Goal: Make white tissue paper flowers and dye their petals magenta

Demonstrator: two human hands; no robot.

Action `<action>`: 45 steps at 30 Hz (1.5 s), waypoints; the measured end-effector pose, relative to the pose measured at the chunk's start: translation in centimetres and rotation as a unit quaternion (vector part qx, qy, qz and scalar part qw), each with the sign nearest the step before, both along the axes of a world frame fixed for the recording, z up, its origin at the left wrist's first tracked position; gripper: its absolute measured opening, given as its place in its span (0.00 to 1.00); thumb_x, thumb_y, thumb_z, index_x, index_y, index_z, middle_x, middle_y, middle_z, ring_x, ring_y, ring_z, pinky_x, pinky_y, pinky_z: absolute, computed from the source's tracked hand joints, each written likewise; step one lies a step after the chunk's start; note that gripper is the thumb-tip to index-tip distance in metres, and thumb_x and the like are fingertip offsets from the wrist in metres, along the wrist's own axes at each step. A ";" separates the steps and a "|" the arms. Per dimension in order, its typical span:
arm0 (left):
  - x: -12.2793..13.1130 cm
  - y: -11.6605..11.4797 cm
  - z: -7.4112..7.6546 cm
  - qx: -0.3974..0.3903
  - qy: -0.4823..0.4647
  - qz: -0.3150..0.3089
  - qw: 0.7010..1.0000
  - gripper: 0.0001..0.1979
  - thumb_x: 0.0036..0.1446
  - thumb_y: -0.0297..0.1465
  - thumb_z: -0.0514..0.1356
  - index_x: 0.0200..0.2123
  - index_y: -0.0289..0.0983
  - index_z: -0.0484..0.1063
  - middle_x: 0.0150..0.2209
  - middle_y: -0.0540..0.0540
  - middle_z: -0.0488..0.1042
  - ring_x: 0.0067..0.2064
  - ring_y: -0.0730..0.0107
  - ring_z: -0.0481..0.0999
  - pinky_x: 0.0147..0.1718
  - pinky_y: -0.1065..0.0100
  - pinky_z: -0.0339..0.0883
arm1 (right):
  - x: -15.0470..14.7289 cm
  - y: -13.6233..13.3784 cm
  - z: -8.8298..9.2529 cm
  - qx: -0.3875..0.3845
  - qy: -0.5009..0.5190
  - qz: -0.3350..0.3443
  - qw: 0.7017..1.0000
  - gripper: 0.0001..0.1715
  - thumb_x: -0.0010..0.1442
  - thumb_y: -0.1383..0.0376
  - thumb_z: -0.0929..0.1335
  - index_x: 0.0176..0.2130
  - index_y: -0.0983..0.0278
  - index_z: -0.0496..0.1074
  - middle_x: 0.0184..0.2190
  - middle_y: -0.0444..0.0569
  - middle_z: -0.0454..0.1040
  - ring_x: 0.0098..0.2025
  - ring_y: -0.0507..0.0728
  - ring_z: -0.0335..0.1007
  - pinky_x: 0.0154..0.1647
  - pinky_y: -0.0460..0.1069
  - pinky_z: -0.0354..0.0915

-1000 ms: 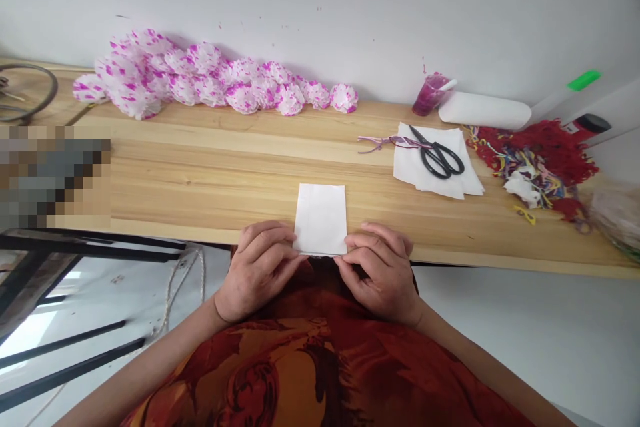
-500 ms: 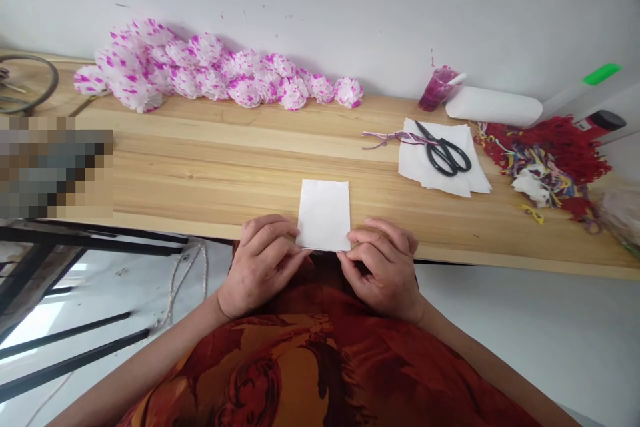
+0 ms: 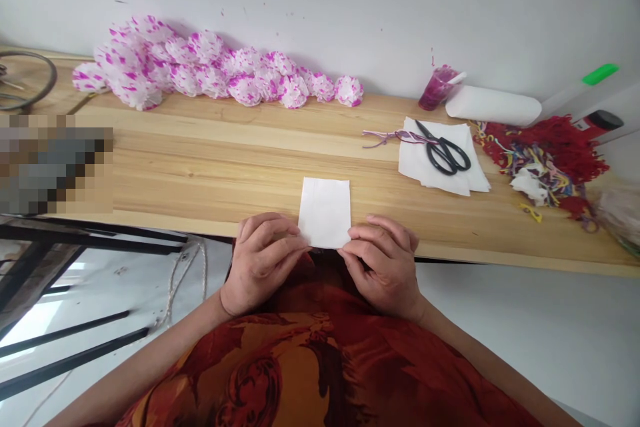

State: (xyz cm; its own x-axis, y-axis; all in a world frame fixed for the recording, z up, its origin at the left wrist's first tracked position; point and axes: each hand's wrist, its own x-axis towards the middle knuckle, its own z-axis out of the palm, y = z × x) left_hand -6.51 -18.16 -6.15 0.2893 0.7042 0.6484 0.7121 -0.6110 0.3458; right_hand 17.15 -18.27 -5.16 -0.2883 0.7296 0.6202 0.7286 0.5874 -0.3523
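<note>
A white square of paper (image 3: pixel 325 212) lies at the front edge of the wooden table (image 3: pixel 240 147), its near edge reaching the table's rim. My left hand (image 3: pixel 265 257) pinches its near left corner between thumb and fingers. At the near right corner, my right hand (image 3: pixel 383 263) pinches the paper the same way. Further back to the right, black scissors (image 3: pixel 445 153) rest on a stack of white paper sheets (image 3: pixel 435 180), with purple and white strings (image 3: pixel 395 137) beside the blades.
Pink-and-white paper flowers (image 3: pixel 245 77) line the wall at back left. A cup of pink dye (image 3: pixel 440 87), a white roll (image 3: pixel 493 105), and a heap of red and coloured yarn (image 3: pixel 555 153) sit at the right. Rope (image 3: pixel 204 273) hangs below the table, left.
Almost nothing differs. Both hands keep hold of the paper's near corners, and the fingers have shifted very slightly along its near edge.
</note>
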 end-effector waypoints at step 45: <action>-0.3 0.1 0.2 0.016 0.006 -0.026 1.000 0.11 0.54 0.26 0.68 0.38 0.47 0.78 0.37 0.51 0.80 0.43 0.62 0.76 0.40 0.58 0.71 | 0.1 0.1 -0.4 0.023 -0.007 0.005 1.000 0.08 0.54 0.68 0.76 0.32 0.55 0.76 0.35 0.38 0.81 0.52 0.62 0.71 0.53 0.57 0.57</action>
State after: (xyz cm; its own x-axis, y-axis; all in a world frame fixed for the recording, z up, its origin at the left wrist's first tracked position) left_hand -6.79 -18.10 -5.92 0.3321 0.6665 0.6674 0.6830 -0.6580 0.3172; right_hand 17.27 -18.22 -5.52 -0.3042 0.6976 0.6487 0.7274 0.6098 -0.3147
